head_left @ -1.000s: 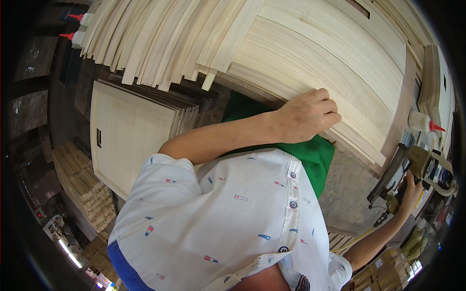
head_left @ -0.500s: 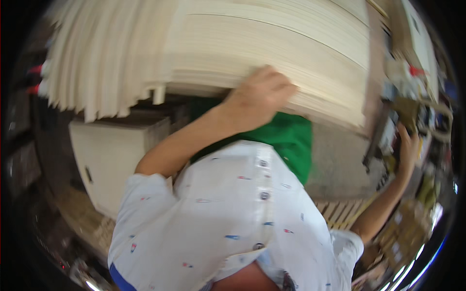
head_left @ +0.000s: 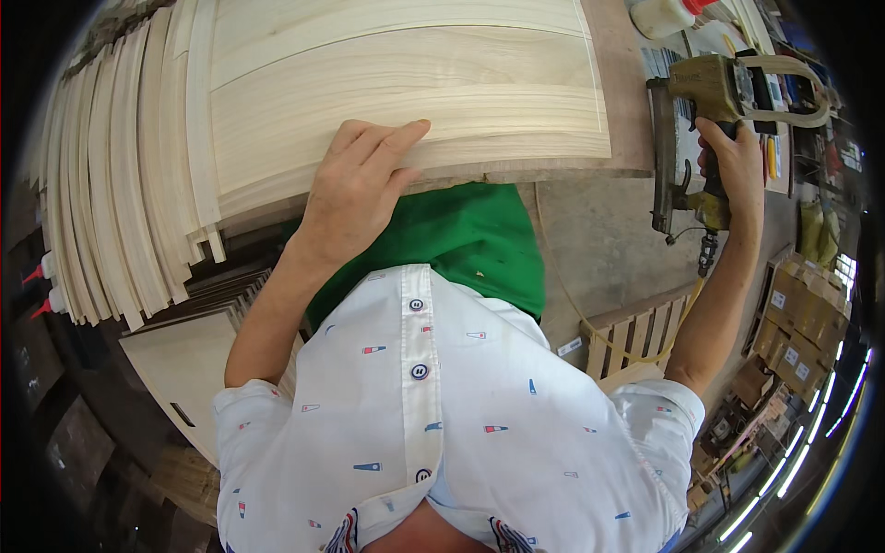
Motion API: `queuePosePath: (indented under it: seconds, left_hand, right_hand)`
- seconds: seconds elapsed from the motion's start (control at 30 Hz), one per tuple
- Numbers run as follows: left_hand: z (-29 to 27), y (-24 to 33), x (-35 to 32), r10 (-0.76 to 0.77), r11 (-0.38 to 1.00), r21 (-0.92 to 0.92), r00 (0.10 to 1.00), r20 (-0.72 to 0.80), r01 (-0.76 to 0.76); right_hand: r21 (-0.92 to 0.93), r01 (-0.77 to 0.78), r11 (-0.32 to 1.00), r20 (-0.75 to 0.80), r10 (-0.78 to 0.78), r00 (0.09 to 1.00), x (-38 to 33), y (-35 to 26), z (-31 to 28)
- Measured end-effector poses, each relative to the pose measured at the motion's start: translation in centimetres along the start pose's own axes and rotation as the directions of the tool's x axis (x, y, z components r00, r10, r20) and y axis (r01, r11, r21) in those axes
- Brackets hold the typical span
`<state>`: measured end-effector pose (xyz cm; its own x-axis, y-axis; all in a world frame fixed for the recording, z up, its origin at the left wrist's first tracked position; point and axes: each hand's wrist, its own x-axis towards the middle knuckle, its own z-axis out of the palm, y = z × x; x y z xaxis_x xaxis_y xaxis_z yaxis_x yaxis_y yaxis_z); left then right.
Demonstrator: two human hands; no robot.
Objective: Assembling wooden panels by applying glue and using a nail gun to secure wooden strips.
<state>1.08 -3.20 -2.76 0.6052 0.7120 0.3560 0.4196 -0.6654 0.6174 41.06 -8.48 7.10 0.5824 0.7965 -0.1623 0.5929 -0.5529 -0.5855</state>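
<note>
Step looked like fastening: left hand [head_left: 355, 198] lay flat, fingers spread, pressing the pale, smooth-grained rectangular wood panel [head_left: 406, 83] at its near edge. Right hand [head_left: 733, 170] was closed around the grip of an olive-green metal pneumatic nail gun [head_left: 701, 120], held just right of the panel. Next likely needed the nose set square on the edge. Thin curved pale wood strips [head_left: 120, 184] were stacked left of the left hand.
</note>
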Motion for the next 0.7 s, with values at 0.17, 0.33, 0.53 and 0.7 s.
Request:
queuePosePath:
  seconds: [0.17,0.33,0.53,0.7]
  left_hand:
    - [-0.17,0.17,-0.06,-0.002,1.000,0.019,1.000,0.027,0.002]
    - [-0.14,-0.27,0.00,0.003,1.000,0.030,1.000,0.023,-0.003]
    - [-0.19,-0.02,-0.08,0.002,1.000,0.022,1.000,0.012,-0.002]
    - [-0.26,0.32,-0.12,0.044,0.999,0.016,0.999,-0.012,-0.044]
  right_hand:
    - [0.018,0.000,1.000,-0.013,0.000,1.000,-0.05,0.01,0.03]
    - [0.033,-0.014,0.999,-0.024,0.015,1.000,-0.27,-0.59,0.32]
    - [0.024,-0.003,1.000,-0.008,0.003,1.000,-0.17,-0.28,0.26]
    - [0.005,-0.004,1.000,-0.001,0.004,1.000,-0.18,-0.20,0.08]
